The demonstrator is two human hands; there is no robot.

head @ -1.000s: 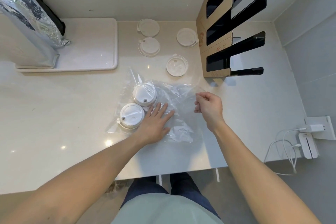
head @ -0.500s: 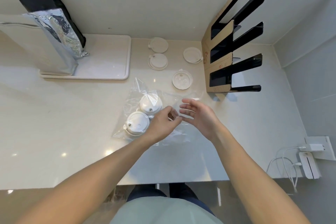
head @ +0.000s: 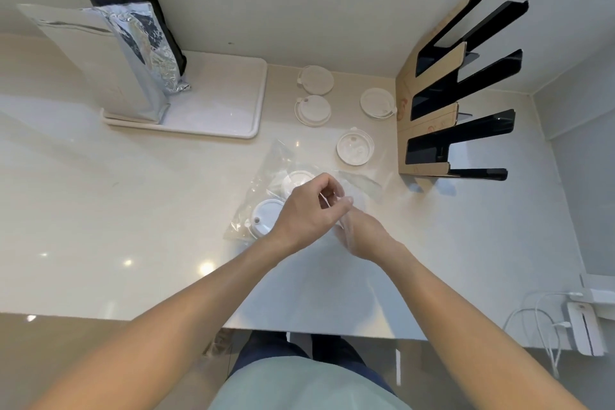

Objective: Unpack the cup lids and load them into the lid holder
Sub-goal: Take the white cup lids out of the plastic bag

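2 hands meet over the clear bag (head: pixel 266 176) on the table (head: pixel 133 210): left hand (head: pixel 306 210) pinches its film, right hand (head: pixel 362 233) seems inside, grip unclear. Unpacking step; next, draw out 2 bagged lids (head: pixel 266 215) toward the far lid holder (head: pixel 432 110)

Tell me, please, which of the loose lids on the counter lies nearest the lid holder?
The loose lid just left of the lid holder, almost touching its cardboard side. The other three loose lids sit farther left or nearer the plastic bag.
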